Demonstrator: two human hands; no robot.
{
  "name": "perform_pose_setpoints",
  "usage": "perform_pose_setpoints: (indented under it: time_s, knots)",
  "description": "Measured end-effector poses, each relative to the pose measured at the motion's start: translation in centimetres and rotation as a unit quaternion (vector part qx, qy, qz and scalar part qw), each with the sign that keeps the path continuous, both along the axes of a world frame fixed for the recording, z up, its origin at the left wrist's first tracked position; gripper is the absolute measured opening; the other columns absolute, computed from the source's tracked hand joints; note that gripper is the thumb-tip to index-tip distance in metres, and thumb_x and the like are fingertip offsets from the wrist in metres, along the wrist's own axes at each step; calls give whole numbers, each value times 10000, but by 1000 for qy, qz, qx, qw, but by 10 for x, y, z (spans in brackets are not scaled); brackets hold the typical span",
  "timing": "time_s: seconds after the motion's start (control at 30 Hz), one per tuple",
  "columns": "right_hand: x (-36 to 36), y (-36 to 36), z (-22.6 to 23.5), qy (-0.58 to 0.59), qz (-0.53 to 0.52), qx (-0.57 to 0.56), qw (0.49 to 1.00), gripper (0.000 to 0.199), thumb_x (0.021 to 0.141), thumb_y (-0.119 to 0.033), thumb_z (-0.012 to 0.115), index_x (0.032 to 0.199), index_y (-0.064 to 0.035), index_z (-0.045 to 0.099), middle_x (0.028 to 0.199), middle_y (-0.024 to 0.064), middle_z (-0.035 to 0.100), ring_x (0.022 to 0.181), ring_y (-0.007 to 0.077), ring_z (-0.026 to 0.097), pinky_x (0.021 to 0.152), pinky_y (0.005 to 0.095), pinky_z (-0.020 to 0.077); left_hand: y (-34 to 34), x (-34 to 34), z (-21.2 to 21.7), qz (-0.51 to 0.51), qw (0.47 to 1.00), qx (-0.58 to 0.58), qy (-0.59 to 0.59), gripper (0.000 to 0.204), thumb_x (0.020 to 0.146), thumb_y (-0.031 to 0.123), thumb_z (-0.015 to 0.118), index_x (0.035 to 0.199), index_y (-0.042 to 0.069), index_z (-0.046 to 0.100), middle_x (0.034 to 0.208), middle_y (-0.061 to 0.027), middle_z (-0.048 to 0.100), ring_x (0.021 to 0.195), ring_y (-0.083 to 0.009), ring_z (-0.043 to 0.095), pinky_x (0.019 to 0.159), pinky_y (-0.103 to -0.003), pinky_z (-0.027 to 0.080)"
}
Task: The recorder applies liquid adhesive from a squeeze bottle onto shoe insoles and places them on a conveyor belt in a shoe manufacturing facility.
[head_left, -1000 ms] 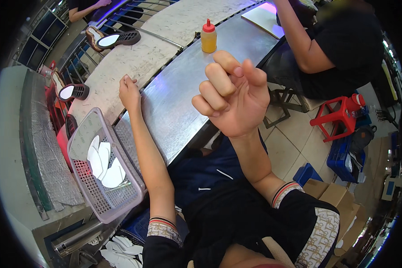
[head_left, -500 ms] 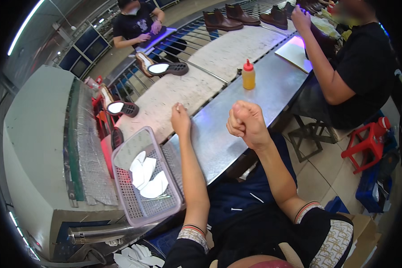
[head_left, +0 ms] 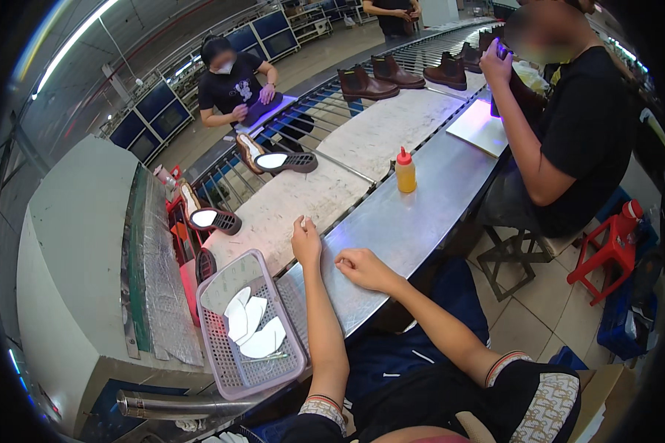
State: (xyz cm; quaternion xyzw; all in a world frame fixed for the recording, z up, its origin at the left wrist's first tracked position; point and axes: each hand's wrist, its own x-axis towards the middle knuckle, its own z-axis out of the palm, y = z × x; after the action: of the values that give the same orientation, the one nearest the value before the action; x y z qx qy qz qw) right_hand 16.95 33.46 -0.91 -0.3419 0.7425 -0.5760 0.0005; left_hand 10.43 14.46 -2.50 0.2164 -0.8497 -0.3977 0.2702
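My left hand [head_left: 307, 242] hovers by the seam between the pale belt and the metal table. Its fingers are loosely bent, with a small gap between the raised tips, and nothing shows in them. Just to its right, over the metal table [head_left: 391, 229], my right hand [head_left: 363, 270] has its fingers curled in and closed. Whatever they may hold is hidden. Beside my left forearm stands a pale purple mesh basket [head_left: 297, 363] with white cut pieces [head_left: 255, 319] in it. Farther off, a squeeze bottle [head_left: 406, 176] with a red cap and yellow contents stands upright on the metal table.
Shoe soles [head_left: 292, 162] with white insides lie at the left of the roller conveyor [head_left: 236, 173]. Brown ankle boots [head_left: 363, 84] stand farther along it. A co-worker [head_left: 591, 118] sits at right near a red stool [head_left: 606, 244]; another [head_left: 236, 85] works across the conveyor. A large grey machine [head_left: 74, 258] borders the left.
My right hand has come down and left, from a raised fist to low over the table beside my left hand. The view has tilted up, so things sit lower in it.
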Motion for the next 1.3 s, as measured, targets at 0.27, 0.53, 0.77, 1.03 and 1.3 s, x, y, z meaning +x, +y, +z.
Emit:
perform_pose_setpoints:
  time_s: [0.27, 0.53, 0.77, 1.03, 1.3]
  knots:
    - [-5, -5, -2, -42, 8, -26, 999, 182, 860, -171, 704, 907, 5, 712, 641, 130, 623, 561, 176, 558, 564, 309, 459, -2, 3, 0, 29, 999, -23, -22, 433, 954, 379, 503, 1249, 83, 616, 953, -149, 729, 922, -343, 680, 851, -447, 494]
    - [-5, -11, 3, 12, -5, 82, 997, 204, 803, -208, 737, 758, -19, 675, 612, 127, 620, 551, 189, 593, 536, 338, 465, -4, 1, -3, 96, 989, -96, -53, 454, 937, 381, 513, 1262, 86, 628, 1211, -171, 659, 1125, -346, 602, 999, -517, 392]
    - [-73, -52, 14, 17, 104, 204, 973, 184, 791, -169, 649, 718, -4, 612, 616, 167, 634, 479, 253, 631, 482, 376, 505, -10, 1, -5, -2, 994, -79, -74, 432, 928, 406, 525, 1134, 69, 700, 1054, -167, 716, 1015, -341, 667, 941, -450, 458]
    - [-103, -84, -2, -265, -80, -192, 942, 171, 897, -120, 616, 823, 25, 565, 659, 116, 648, 446, 171, 601, 386, 303, 470, -1, -1, 6, -53, 987, 91, 123, 333, 982, 238, 535, 1088, -35, 695, 1019, -181, 724, 961, -256, 693, 871, -345, 514]
    - [-99, -84, -19, -155, -158, -253, 942, 140, 916, -112, 628, 889, 25, 623, 743, 123, 688, 662, 152, 662, 580, 277, 514, 40, -5, 7, -203, 931, 249, 172, 394, 1014, 226, 498, 1234, -80, 613, 1166, -184, 664, 1074, -208, 616, 955, -309, 468]
